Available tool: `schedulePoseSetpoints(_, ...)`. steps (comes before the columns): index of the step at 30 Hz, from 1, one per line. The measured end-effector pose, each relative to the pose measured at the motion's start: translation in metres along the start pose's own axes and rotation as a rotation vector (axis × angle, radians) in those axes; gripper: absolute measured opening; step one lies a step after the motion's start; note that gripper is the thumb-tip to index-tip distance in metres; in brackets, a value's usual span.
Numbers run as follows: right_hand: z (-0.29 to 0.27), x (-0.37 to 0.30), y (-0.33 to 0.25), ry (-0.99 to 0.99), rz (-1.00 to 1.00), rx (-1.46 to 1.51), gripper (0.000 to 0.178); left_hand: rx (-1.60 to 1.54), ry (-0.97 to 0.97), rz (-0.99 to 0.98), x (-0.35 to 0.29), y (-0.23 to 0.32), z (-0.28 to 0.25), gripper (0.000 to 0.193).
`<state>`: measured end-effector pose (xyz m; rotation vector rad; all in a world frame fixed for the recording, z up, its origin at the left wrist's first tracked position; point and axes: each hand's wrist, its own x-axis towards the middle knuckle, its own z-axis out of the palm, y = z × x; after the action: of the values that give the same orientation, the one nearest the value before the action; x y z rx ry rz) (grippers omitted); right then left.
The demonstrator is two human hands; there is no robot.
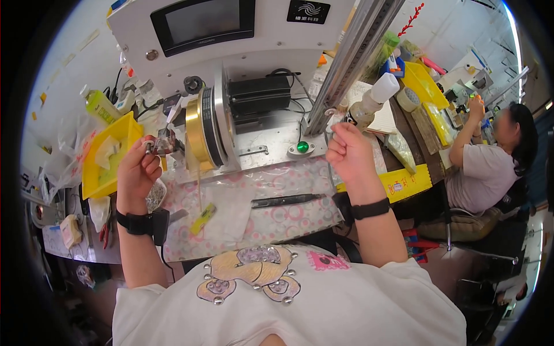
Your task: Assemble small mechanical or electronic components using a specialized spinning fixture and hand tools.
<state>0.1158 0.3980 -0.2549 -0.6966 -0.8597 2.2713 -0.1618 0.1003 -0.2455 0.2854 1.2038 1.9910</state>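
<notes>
On the left, my left hand [140,167] is closed, with its thumb and fingers on a small metal fitting [165,142] beside the machine's gold drum [198,134]. My right hand [350,153] is raised at the right of the machine, its fingers pinched together; what they hold, if anything, is too small to make out. Just past those fingertips stands a clear bottle with a white cap [383,87]. A green push button [303,147] on the machine's base lies to the left of my right hand. Behind the drum sits a black motor [259,95].
A black pen-like tool [287,200] and a yellow-handled cutter [203,218] lie on the patterned table cover [277,225]. A yellow bin [92,173] stands at left. An upright metal rail [346,69] rises behind my right hand. Another person [487,147] sits at far right.
</notes>
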Motion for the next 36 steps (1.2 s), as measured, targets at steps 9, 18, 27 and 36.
schedulePoseSetpoints(9, -0.137, -0.144, -0.042, 0.320, 0.019, -0.644, 0.011, 0.026, -0.084, -0.063, 0.003, 0.004, -0.003, 0.010)
schedulePoseSetpoints(18, -0.258, -0.204, -0.126, 0.154, 0.732, -2.528, 0.027, 0.796, 0.052, -0.070, -0.003, 0.030, -0.005, 0.018)
schedulePoseSetpoints(27, 0.075, -0.152, -0.086, 0.163, -0.965, -2.158, 0.035, 1.226, -0.002, 0.316, 0.003, 0.054, 0.056, 0.025)
schedulePoseSetpoints(36, 0.215, -0.049, 0.028, -0.451, -1.342, -1.871, 0.032, 1.481, -0.233, 0.197, 0.014, 0.071, 0.062, 0.019)
